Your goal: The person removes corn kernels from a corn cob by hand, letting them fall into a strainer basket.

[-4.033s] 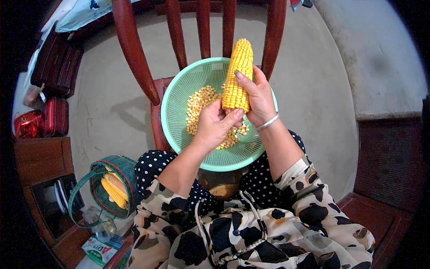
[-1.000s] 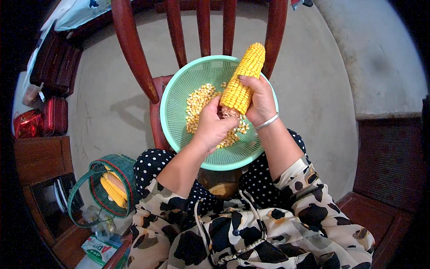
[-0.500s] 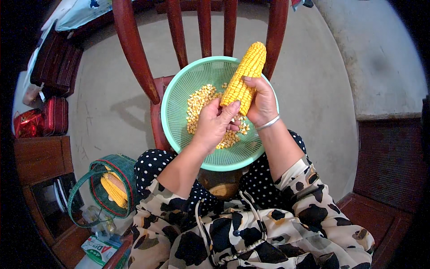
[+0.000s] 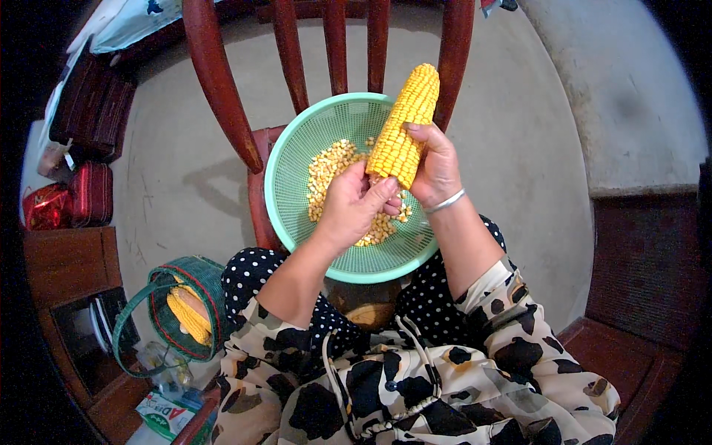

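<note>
Your right hand [image 4: 438,172] is wrapping the tapered yellow corncob [image 4: 406,111]; your half-curled left hand [image 4: 347,204] is now pinching lower, apparently loosening its kernels [image 4: 395,162].

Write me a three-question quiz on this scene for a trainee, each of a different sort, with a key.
1. Which grip, left or right, has the silver bracelet at its wrist?

2. True or false: the raised corn cob is completely bare of kernels.

3. Where do the loose kernels lie?
A) In the dark green basket
B) In the light green colander
C) On the floor

Key:
1. The right grip.
2. False: yellow kernels cover most of it.
3. B.
</note>
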The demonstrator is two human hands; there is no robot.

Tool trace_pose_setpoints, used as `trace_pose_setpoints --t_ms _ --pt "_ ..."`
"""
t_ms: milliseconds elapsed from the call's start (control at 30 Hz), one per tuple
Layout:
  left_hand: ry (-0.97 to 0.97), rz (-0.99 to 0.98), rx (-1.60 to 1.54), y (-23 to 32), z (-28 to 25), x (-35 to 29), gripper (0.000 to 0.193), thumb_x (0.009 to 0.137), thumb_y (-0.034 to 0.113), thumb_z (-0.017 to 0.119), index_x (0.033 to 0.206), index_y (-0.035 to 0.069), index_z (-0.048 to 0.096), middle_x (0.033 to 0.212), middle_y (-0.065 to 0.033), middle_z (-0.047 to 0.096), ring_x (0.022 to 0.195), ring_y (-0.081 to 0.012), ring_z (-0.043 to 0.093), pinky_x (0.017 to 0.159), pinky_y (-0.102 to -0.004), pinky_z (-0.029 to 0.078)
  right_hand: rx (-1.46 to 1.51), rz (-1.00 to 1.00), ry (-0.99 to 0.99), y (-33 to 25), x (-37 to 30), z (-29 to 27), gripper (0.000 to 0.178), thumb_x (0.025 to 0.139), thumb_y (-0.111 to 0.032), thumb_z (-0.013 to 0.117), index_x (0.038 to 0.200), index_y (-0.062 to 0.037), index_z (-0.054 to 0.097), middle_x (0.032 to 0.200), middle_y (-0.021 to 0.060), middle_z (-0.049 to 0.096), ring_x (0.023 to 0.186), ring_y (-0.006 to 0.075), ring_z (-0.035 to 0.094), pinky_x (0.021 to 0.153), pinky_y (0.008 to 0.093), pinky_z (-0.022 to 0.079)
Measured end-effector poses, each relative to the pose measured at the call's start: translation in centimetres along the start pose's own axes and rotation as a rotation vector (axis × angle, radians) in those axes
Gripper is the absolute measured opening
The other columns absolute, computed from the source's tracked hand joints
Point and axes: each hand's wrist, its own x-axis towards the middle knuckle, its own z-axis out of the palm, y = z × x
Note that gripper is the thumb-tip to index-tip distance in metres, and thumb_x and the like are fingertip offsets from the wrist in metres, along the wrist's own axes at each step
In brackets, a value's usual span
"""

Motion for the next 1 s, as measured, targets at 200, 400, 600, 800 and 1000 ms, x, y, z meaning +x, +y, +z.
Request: trace_pose_setpoints --t_ms 200,400,600,800,1000 --pt "0.066 0.125 0.313 -0.6 -0.5 0.0 0.026 0.088 0.013 0.051 0.104 -0.007 0.047 0.073 -0.0103 0.059 0.065 -0.0155 0.06 0.057 -0.0269 0.049 -0.103 -0.043 0.021 -0.1 -0.2 0.6 0.035 0.073 -0.009 0.054 0.105 -0.0001 0.045 0.092 0.0122 0.055 0.083 0.0241 0.057 0.078 0.0389 0.05" --pt "0.134 0.274 0.744 -0.7 -0.4 0.1 0.035 0.087 0.016 0.045 0.108 -0.012 0.044 0.074 -0.0255 0.058 0.067 -0.0372 0.059 0.064 -0.0408 0.047 -0.111 -0.082 0.083 -0.4 -0.6 1.2 0.028 0.073 -0.001 0.051 0.101 0.001 0.045 0.089 0.0098 0.054 0.078 0.0205 0.056 0.071 0.0341 0.05" --pt "0.129 0.295 0.841 0.6 -0.8 -0.3 0.036 0.087 0.015 0.046 0.113 -0.01 0.045 0.078 -0.0219 0.06 0.066 -0.0319 0.06 0.063 -0.0385 0.048 -0.095 -0.009 0.057 -0.3 -0.1 0.1 0.034 0.074 -0.008 0.054 0.106 0.0011 0.045 0.095 0.0127 0.054 0.086 0.0249 0.057 0.079 0.0404 0.05" --pt "0.074 -0.133 -0.043 1.1 -1.5 0.0 0.031 0.088 0.016 0.046 0.112 -0.004 0.049 0.095 -0.0086 0.06 0.078 -0.0148 0.061 0.066 -0.0288 0.052 0.052 0.063 0.064 -0.4 -0.3 0.4 0.037 0.076 -0.01 0.05 0.109 0.0025 0.044 0.097 0.0156 0.055 0.089 0.0285 0.057 0.082 0.0435 0.048" --pt "0.054 -0.098 0.006 0.5 -1.4 -0.1 0.034 0.089 0.028 0.048 0.108 0.001 0.053 0.097 -0.0052 0.059 0.086 -0.0115 0.056 0.08 -0.0269 0.044 0.049 0.037 0.015 0.2 -0.2 0.5 0.041 0.075 -0.013 0.05 0.112 0.0033 0.043 0.098 0.0177 0.055 0.091 0.0313 0.057 0.084 0.0445 0.047"
